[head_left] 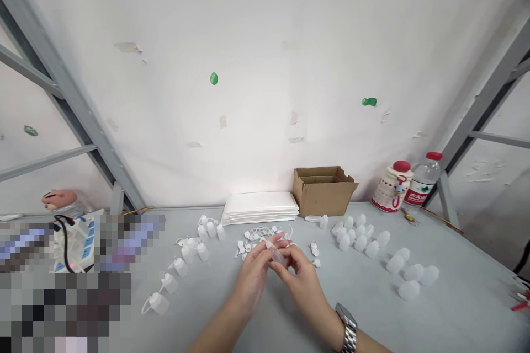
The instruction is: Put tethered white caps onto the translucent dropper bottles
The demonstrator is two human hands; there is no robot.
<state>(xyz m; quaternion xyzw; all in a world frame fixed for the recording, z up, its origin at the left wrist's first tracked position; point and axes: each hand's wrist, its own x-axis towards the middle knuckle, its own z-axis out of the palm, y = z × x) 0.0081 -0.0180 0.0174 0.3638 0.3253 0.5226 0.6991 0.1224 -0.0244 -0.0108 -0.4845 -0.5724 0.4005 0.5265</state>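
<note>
Both hands, left hand (252, 276) and right hand (304, 281), pinch one small bottle (276, 253) mid-tabletop (455, 309); best to grip firmly, keeping it aligned.

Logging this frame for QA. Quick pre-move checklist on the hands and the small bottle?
1. Small clear bottle held between both hands: ok.
2. Left hand and right hand fully in view: ok.
3. Cap fitted on it: cannot tell, fingers cover it.
4. Loose small white parts within reach behind the hands: ok.
5. Uncapped bottles grouped to the right: ok.
6. Capped bottles lined up to the left: ok.
</note>
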